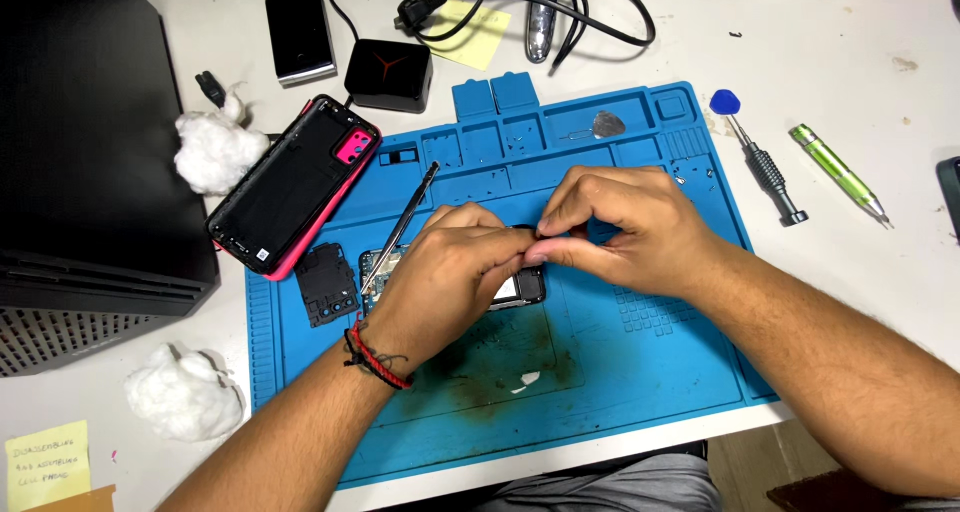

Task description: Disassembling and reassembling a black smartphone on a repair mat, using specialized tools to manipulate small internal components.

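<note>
An opened phone (525,288) lies on the blue repair mat (640,372), mostly covered by my hands. My left hand (445,272) rests on it and holds metal tweezers (408,222) that slant up toward the mat's back. My right hand (620,222) pinches a small dark part at the phone's top edge, fingertips touching the left hand's. What the part is cannot be made out.
A pink-rimmed phone back cover (295,182) and a small black inner cover (327,284) lie left. Cotton wads (215,150) (183,392), two screwdrivers (765,167) (838,174), a metal pick (607,125), black boxes, cables and yellow notes surround the mat.
</note>
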